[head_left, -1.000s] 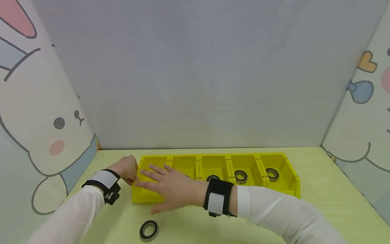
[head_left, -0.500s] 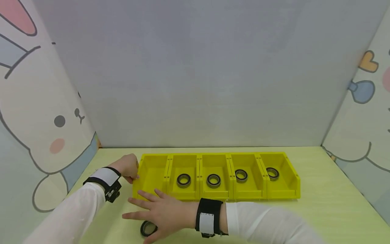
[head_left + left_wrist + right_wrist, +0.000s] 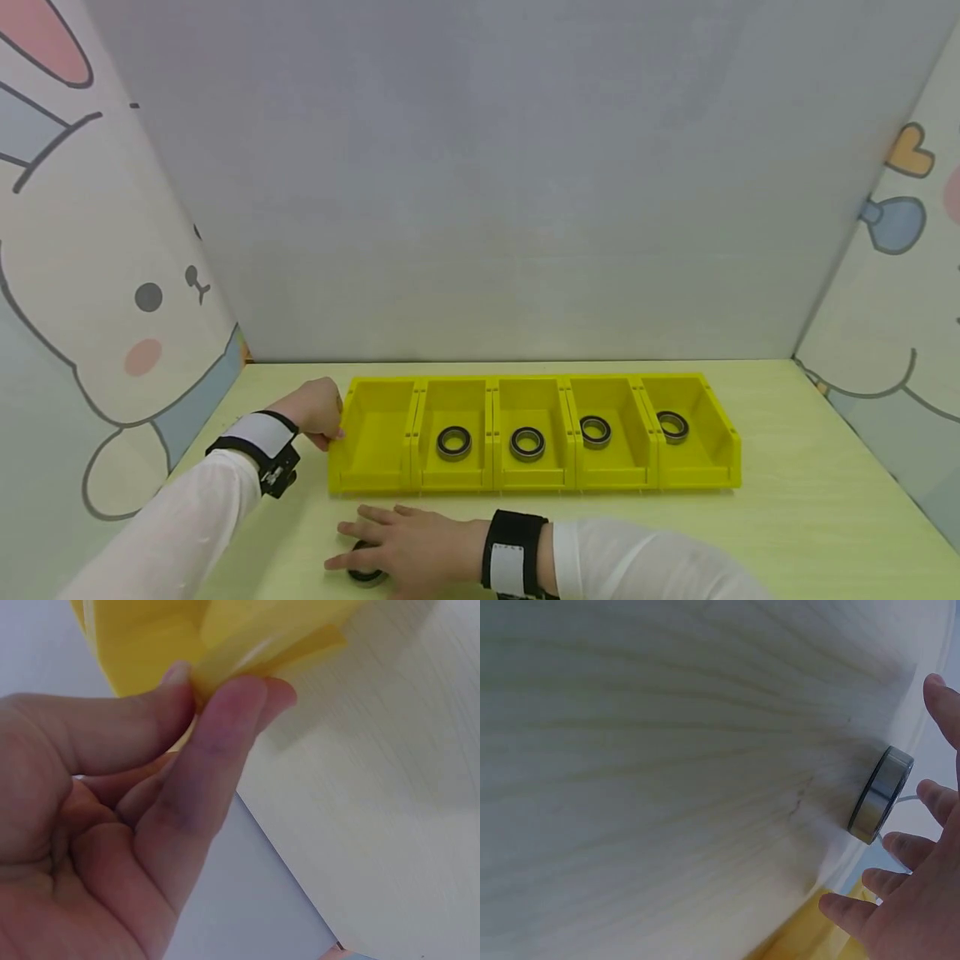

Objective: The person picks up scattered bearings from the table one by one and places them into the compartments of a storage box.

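My left hand [image 3: 317, 411] pinches the left side wall of the leftmost yellow bin [image 3: 381, 427]; in the left wrist view, thumb and fingers close on the yellow plastic edge. My right hand [image 3: 420, 546] is spread over a ball bearing [image 3: 883, 796] on the table in front of the bins. In the right wrist view its fingers are extended and apart from the bearing, a steel ring lying flat. From the head, the fingers partly cover that bearing. Other bearings lie in the bins, one [image 3: 453, 443] in the second bin from the left and another [image 3: 527, 444] in the middle one.
Yellow bins stand side by side in a row on the pale table [image 3: 810, 467]. Further bearings lie in the fourth bin [image 3: 596, 432] and the rightmost bin [image 3: 673, 427]. A grey wall [image 3: 517, 183] rises behind, with cartoon-printed panels on both sides.
My right hand has moved from over the left bins down toward me, above the loose bearing. The left hand has kept its hold on the bin wall.
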A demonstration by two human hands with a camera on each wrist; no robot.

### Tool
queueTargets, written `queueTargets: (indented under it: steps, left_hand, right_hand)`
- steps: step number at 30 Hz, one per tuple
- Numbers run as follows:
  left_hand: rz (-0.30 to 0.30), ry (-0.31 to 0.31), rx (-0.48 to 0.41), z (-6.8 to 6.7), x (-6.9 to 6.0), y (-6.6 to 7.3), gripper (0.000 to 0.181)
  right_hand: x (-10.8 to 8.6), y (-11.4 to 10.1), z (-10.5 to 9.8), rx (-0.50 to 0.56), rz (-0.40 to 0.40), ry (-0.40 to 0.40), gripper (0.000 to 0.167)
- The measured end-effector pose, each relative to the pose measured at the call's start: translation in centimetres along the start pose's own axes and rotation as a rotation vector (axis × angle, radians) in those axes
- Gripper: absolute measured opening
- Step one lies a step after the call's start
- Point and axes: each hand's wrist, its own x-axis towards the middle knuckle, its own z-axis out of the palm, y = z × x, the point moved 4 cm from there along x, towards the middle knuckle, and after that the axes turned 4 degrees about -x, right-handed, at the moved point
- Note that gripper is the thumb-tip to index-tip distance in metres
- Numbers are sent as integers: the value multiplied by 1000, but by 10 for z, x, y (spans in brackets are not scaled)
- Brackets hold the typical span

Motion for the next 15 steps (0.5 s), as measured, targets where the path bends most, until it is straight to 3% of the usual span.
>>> queueTargets:
  steps: [15]
  left_hand:
    - [39, 15, 33, 2, 1, -2, 13]
  right_hand:
    - [-2, -6, -4, -19, -73, 73, 47]
